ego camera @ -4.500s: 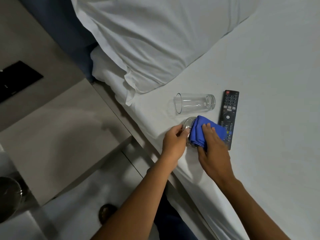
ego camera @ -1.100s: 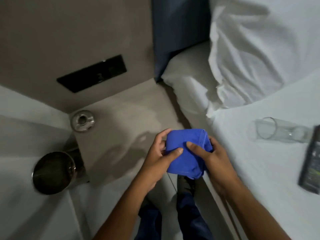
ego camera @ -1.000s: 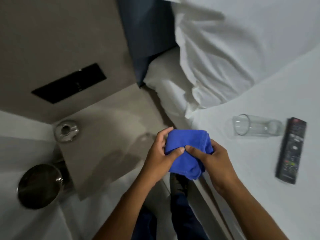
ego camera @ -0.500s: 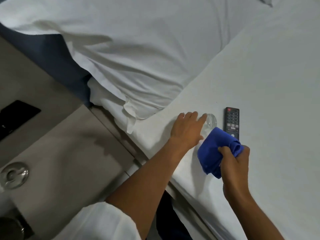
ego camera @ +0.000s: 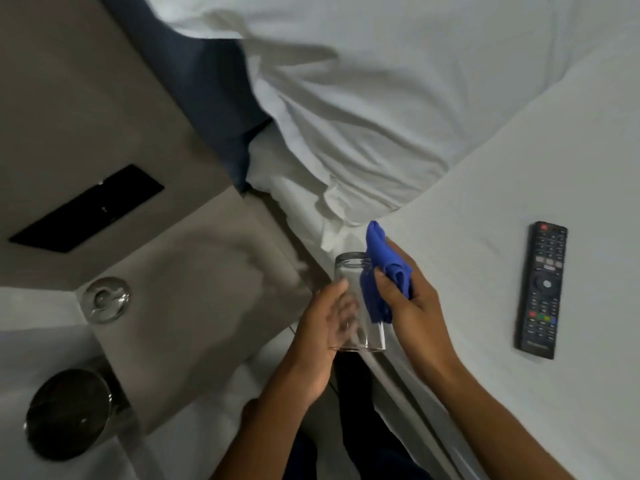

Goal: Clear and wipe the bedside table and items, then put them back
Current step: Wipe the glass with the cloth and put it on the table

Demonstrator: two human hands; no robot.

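My left hand [ego camera: 320, 330] grips a clear drinking glass [ego camera: 355, 271], held upright in the air over the gap between bed and bedside table. My right hand [ego camera: 412, 306] is closed on a folded blue cloth [ego camera: 384, 268], pressed against the glass's right side. A small glass ashtray [ego camera: 105, 299] sits on the beige bedside table [ego camera: 207, 289], at its far left corner. A black TV remote [ego camera: 542, 289] lies on the white bed sheet [ego camera: 519, 168] to the right of my hands.
A white pillow [ego camera: 381, 98] lies at the head of the bed. A dark round bin [ego camera: 67, 414] stands on the floor left of the table. A black switch panel [ego camera: 86, 209] is set in the wall above the table.
My left hand has lifted the glass off the bed and brought it upright in front of me. My right hand has brought the cloth against it. The view has swung left toward the table.
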